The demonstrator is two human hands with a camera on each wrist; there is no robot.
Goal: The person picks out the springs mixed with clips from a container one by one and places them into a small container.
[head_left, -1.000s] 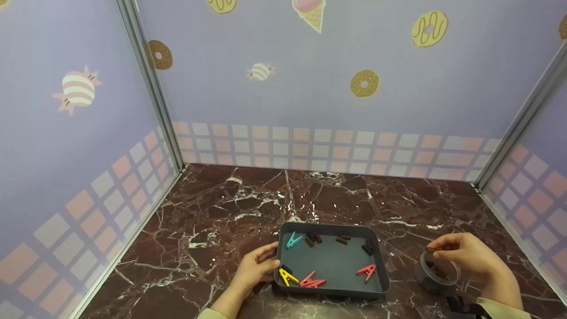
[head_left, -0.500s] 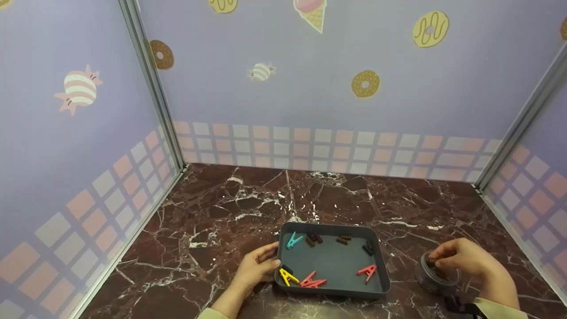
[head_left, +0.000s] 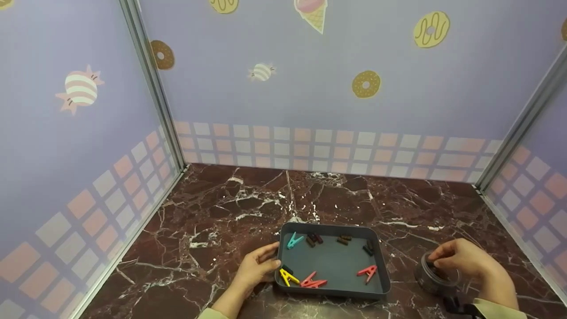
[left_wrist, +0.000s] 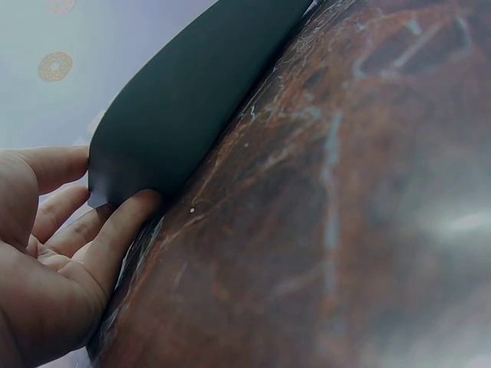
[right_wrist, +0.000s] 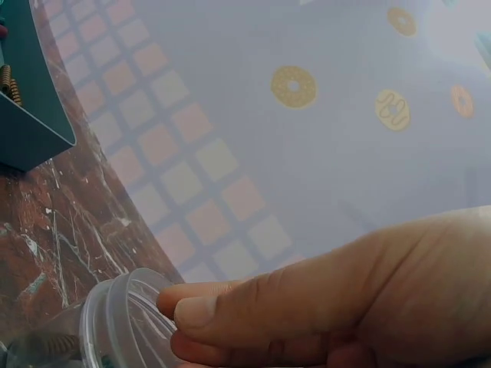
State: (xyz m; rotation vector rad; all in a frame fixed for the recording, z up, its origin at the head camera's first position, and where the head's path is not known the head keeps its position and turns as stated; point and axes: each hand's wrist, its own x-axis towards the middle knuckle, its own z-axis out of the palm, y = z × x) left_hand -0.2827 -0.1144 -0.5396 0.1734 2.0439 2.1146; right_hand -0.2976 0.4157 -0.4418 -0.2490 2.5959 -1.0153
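Note:
My left hand [head_left: 254, 268] rests its fingers and thumb against the left side of a dark grey tray [head_left: 381, 283]; the left wrist view shows fingers touching the outer wall [left_wrist: 161, 107]. In the tray lie a turquoise clothespin [head_left: 293, 240], a yellow clothespin [head_left: 289, 277], red clothespins [head_left: 366, 273] and several small brown or black ribbed pieces [head_left: 343, 240]. My right hand [head_left: 467, 259] has its fingertips inside the mouth of a clear jar [head_left: 432, 283]. Thumb and index finger meet in the right wrist view; whether they pinch something is hidden. A ribbed piece [right_wrist: 54, 345] shows inside the jar.
The tray and jar stand near the front of a dark red marbled table [head_left: 248, 208], with a gap between them. Patterned lilac panels [head_left: 310, 88] close off the back and both sides, joined by metal posts [head_left: 153, 84].
A second ago my right hand held a small brown ribbed piece above the jar. The hand has since lowered into the jar's mouth. My left hand and the tray have stayed put.

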